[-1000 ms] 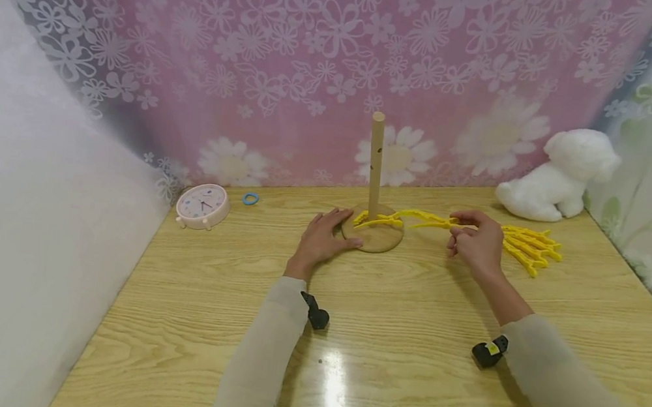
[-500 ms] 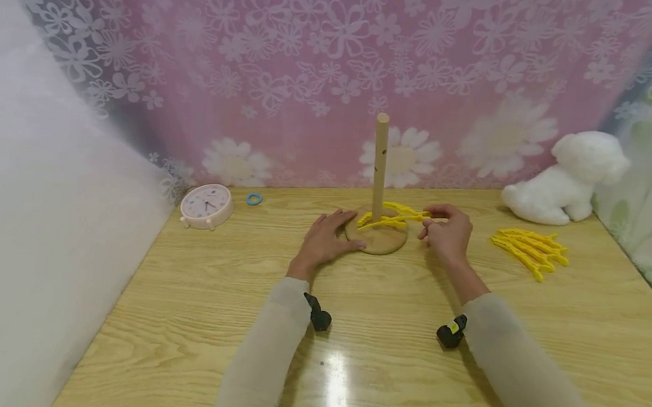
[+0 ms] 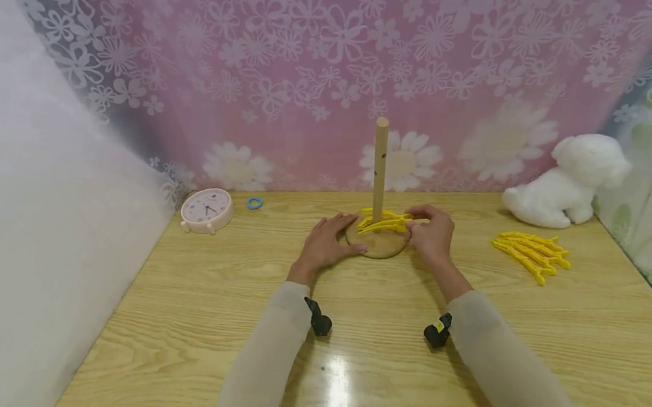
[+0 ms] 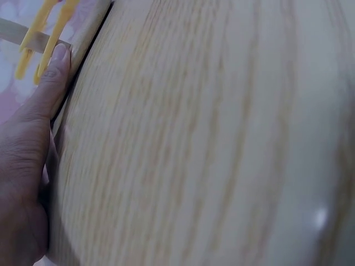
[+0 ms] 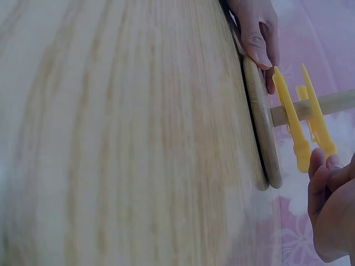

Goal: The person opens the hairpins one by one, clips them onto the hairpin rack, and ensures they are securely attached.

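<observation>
A wooden stand, with an upright post on a round base, stands toward the back of the table. My left hand holds the base's left edge between thumb and fingers. Two yellow forked plastic pieces lie one over the other about the foot of the post. The lower yellow piece is close above the base. My right hand pinches the right end of the upper yellow piece, whose two prongs reach past the post on either side. The fingertips of the right hand partly hide that end.
Several more yellow forked pieces lie fanned out to the right. A white plush dog sits at the back right. At the back left are a pink alarm clock and a blue ring. A flowered curtain hangs behind the table.
My right hand has moved left from beside the yellow pile, bringing the pinched yellow piece around the post, over the lower one. My left hand has stayed on the base.
</observation>
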Demonstrator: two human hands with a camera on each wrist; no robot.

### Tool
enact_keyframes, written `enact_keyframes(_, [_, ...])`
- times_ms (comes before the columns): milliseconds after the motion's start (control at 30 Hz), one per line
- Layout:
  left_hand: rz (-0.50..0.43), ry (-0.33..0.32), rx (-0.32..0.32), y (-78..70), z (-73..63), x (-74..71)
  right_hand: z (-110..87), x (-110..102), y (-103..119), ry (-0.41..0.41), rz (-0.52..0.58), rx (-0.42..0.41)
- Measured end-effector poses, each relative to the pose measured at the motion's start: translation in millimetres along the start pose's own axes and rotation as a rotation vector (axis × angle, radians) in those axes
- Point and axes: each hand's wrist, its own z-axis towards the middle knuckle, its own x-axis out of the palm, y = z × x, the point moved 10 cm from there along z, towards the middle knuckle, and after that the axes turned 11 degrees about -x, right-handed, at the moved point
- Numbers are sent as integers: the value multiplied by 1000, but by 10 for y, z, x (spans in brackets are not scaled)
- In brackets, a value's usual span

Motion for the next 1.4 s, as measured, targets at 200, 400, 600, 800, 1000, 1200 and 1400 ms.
enact_keyframes(200, [39,-15,-3,13,35,4,22,51,56,21,6,-16])
enact_keyframes(400, [68,-16,-2,4,48,9,9,102,71,61,22,-10])
enact_keyframes(600, [73,-14,6,-15,53,9,2,89,84,56,11,-20])
enact_keyframes(800, [75,-22,8,-2,64,-7,-9,113,91,84,12,-33])
enact_keyframes(1000, [63,-21,3,7,43,-16,-35,137,66,127,26,-30])
enact_keyframes(1200, [42,-15,-9,3,19,-13,-82,143,52,163,29,-47])
enact_keyframes(1400, [29,-10,-28,4,4,7,-164,112,44,187,98,-47])
